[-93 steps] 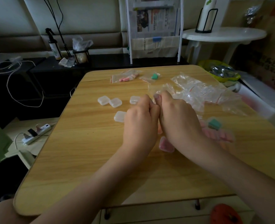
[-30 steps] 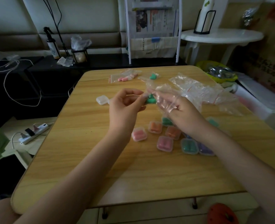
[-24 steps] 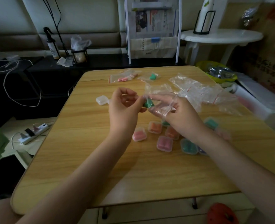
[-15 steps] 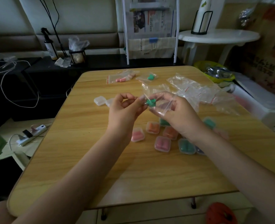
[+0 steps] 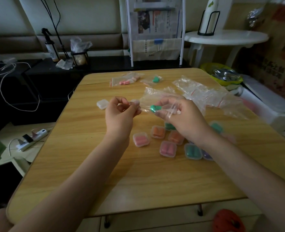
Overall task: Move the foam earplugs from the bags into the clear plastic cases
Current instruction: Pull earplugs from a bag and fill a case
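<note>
right hand pinches green earplugs through clear bag | left hand pinches bag's left edge | bag held above wooden table | filled cases below bag | empty case left of bag

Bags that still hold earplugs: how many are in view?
3. A bag of pink earplugs and a bag of green earplugs lie at the table's far edge; both hands hold a third bag with green ones. The crumpled pile could hide more.
</note>
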`<state>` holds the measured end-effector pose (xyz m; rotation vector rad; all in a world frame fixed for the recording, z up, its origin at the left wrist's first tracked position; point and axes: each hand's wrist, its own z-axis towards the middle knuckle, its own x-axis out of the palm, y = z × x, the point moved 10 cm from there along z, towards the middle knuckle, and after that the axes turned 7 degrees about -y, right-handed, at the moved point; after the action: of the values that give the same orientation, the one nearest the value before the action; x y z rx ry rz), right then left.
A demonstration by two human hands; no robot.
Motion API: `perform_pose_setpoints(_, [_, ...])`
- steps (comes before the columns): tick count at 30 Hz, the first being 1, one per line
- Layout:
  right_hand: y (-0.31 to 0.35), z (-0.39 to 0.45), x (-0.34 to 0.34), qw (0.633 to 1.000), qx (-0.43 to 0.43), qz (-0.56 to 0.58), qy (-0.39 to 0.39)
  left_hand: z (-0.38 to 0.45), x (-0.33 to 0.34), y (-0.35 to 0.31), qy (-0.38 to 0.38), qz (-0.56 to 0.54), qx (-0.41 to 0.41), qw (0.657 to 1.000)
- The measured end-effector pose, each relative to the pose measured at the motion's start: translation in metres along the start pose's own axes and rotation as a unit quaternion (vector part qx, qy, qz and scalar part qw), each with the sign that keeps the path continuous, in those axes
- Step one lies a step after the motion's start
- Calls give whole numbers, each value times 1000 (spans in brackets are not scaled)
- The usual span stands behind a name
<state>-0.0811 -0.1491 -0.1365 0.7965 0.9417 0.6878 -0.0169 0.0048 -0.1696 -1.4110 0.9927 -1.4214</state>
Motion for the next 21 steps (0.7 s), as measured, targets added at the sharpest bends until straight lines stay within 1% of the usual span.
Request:
perform_pose_setpoints(5, [0, 1, -6, 999, -13, 6, -35, 1, -5, -2, -24, 36, 18, 999])
perform_pose_setpoints(7, [3, 1, -13, 997, -34, 21, -64, 6, -14, -2, -53, 54, 25, 997])
perform_pose_setpoints(9, [2, 1, -25, 993, -37, 56, -98, 15, -31, -5, -99, 61, 27, 993])
perform_pose_setpoints(11, [-3, 3, -33, 988, -9, 115, -103, 23, -46, -8, -133, 40, 26, 990])
perform_pose_setpoints(12, [-7, 3, -34, 981, 15, 162, -100, 25, -49, -10, -142, 30, 28, 989])
perform_pose_setpoints(14, [-17, 3, -31, 958, 73, 261, -93, 25, -49, -9, -146, 21, 26, 989])
perform_pose_setpoints(15, [-22, 3, -29, 948, 100, 287, -94, 24, -46, -7, -140, 17, 19, 990])
perform_pose_setpoints(18, [-34, 2, -26, 942, 147, 286, -97, 20, -35, -1, -111, -2, -1, 994])
perform_pose_setpoints(21, [-41, 5, -23, 948, 174, 258, -67, 16, -27, -3, -86, -16, 3, 996])
